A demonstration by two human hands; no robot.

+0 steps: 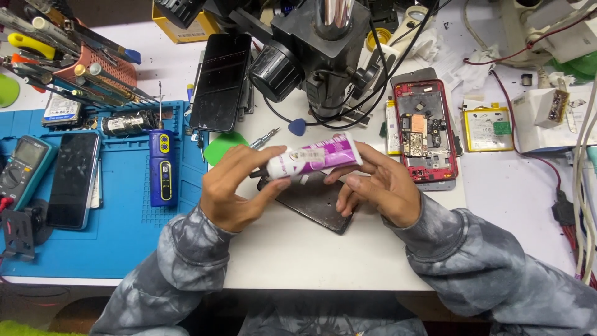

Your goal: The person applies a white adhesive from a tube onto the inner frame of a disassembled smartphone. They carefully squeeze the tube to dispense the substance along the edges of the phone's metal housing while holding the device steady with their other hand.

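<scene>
Both hands meet over the middle of the white workbench (323, 261), holding a soft white-and-purple squeeze tube (316, 155) level between them. The left hand (239, 186) pinches the cap end, thumb and forefinger closed around it with the other fingers curled beneath. The right hand (382, 186) steadies the crimped tail, fingertips pressed lightly against it and the palm open underneath. The tube hangs just above a dark flat rectangular phone panel (317, 205), which lies on the bench directly under the hands.

At 3 o'clock from the tube lies an opened red-framed phone (426, 130) with its boards bared, and further that way a flat yellow-edged battery pack (487, 127). At 12 o'clock stands the black microscope head (311, 56). At 9 o'clock a blue silicone work mat (124, 211) carries a blue stick-shaped handheld tool (161, 165), a black phone (73, 180) and a grey multimeter (25, 165). A green plastic pick (222, 146) lies near the left knuckles.

As I judge it, the step in hand is readying the tube, with the cap end gripped for twisting or aiming. The next move would call for a firm hold on the tail, a small turn at the cap, and a gentle squeeze so that the nozzle stays over the panel's edge.
</scene>
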